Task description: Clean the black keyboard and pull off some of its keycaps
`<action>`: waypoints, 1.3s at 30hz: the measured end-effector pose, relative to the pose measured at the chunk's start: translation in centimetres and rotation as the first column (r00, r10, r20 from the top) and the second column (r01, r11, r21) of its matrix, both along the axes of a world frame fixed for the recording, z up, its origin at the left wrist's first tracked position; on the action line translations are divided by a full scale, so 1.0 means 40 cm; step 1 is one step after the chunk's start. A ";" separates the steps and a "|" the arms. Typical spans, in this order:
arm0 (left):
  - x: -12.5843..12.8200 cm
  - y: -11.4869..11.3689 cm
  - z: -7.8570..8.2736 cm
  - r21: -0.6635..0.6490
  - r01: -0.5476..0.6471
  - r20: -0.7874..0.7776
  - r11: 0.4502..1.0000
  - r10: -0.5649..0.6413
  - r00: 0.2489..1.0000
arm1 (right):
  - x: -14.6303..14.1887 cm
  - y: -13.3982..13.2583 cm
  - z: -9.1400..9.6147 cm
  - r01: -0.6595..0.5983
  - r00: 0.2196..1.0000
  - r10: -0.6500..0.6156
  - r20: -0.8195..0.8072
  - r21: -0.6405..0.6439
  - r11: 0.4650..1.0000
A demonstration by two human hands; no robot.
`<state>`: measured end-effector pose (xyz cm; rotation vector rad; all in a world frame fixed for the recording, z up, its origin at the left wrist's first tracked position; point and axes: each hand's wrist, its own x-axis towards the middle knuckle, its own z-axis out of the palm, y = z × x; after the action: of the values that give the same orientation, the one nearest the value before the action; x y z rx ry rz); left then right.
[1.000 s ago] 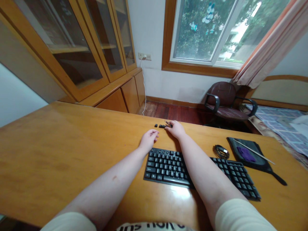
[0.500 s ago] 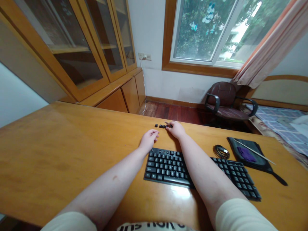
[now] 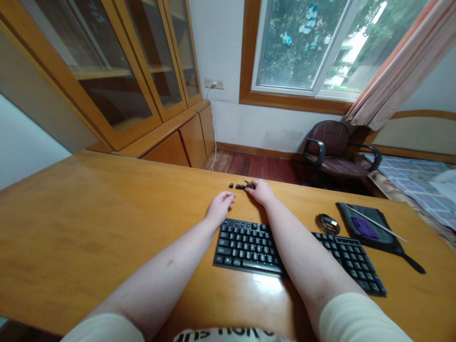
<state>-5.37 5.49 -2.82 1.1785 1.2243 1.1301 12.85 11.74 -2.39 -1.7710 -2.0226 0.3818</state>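
A black keyboard [image 3: 245, 247] lies on the wooden desk [image 3: 107, 223] in front of me, partly under my right forearm. My left hand [image 3: 221, 206] rests on the desk just beyond the keyboard's far left corner, fingers loosely curled, with nothing visible in it. My right hand [image 3: 261, 191] reaches further out, fingers pinched on a small thin tool beside a short row of loose black keycaps [image 3: 239, 186] near the desk's far edge.
A coiled black cable [image 3: 327, 223] and a black pad [image 3: 370, 230] with a purple cloth and a thin stick lie to the right of the keyboard. Beyond the desk stand a brown armchair [image 3: 335, 152], wooden cabinets [image 3: 117, 90] and a window.
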 end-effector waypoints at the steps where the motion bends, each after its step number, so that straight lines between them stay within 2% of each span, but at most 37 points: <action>1: 0.000 0.000 0.000 -0.001 0.001 0.002 1.000 -0.001 1.000 | 0.000 0.000 -0.001 0.003 1.000 -0.003 -0.005 0.003 1.000; 8: -0.001 -0.001 0.006 0.002 -0.002 0.013 1.000 0.002 1.000 | -0.001 -0.005 0.008 0.037 0.995 -0.032 -0.099 0.046 0.998; 11: 0.001 0.000 0.006 0.001 -0.005 0.027 1.000 0.005 1.000 | -0.001 -0.021 0.036 0.044 0.956 0.023 -0.291 0.223 0.974; 14: 0.004 0.002 0.000 -0.003 -0.001 0.031 1.000 0.001 1.000 | -0.015 -0.056 0.103 0.133 0.854 0.125 -0.505 0.444 0.886; 16: 0.004 0.004 -0.005 -0.002 0.005 0.036 1.000 -0.005 0.999 | -0.029 -0.090 0.164 0.189 0.779 0.178 -0.602 0.494 0.849; 19: 0.001 0.007 -0.009 -0.001 0.011 0.052 1.000 -0.011 0.999 | -0.037 -0.151 0.247 0.215 0.663 0.256 -0.703 0.507 0.835; 21: -0.001 0.007 -0.010 0.001 0.008 0.054 1.000 -0.008 0.999 | -0.027 -0.192 0.272 0.162 0.660 0.256 -0.707 0.466 0.870; 23: -0.003 0.008 -0.012 0.008 0.005 0.045 1.000 -0.006 0.999 | -0.006 -0.228 0.265 0.071 0.712 0.218 -0.667 0.377 0.923; 25: -0.003 0.009 -0.016 0.019 0.007 0.016 1.000 -0.008 1.000 | 0.017 -0.258 0.233 -0.053 0.800 0.199 -0.566 0.263 0.963; 28: 0.000 0.014 -0.022 0.030 0.033 -0.038 0.999 -0.031 0.999 | 0.040 -0.288 0.175 -0.205 0.893 0.231 -0.385 0.110 0.973; 31: 0.003 0.008 -0.005 0.026 0.057 -0.060 0.998 -0.055 0.997 | 0.045 -0.300 0.138 -0.210 0.923 0.218 -0.317 0.058 0.976; 33: 0.006 -0.012 0.027 0.059 0.123 -0.129 0.991 -0.114 0.985 | 0.042 -0.302 0.128 -0.214 0.930 0.217 -0.297 0.043 0.976; 34: 0.008 -0.027 0.048 0.099 0.215 -0.228 0.972 -0.188 0.955 | 0.040 -0.302 0.125 -0.225 0.932 0.224 -0.286 0.033 0.974; 35: 0.011 -0.046 0.069 0.146 0.338 -0.363 0.930 -0.268 0.893 | 0.038 -0.302 0.123 -0.235 0.933 0.232 -0.275 0.024 0.972; 37: 0.022 -0.087 0.108 0.138 0.581 -0.590 0.802 -0.405 0.698 | 0.035 -0.304 0.120 -0.239 0.937 0.235 -0.259 0.016 0.971; 38: 0.030 -0.107 0.121 0.125 0.631 -0.665 0.766 -0.407 0.626 | 0.035 -0.304 0.118 -0.236 0.940 0.232 -0.251 0.015 0.972; 39: 0.039 -0.126 0.129 0.105 0.645 -0.726 0.757 -0.385 0.570 | 0.035 -0.305 0.117 -0.236 0.942 0.232 -0.242 0.015 0.972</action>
<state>-3.79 0.47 2.34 2.2112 1.0441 0.4513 14.23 -0.46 2.28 -1.4143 -2.0589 0.6538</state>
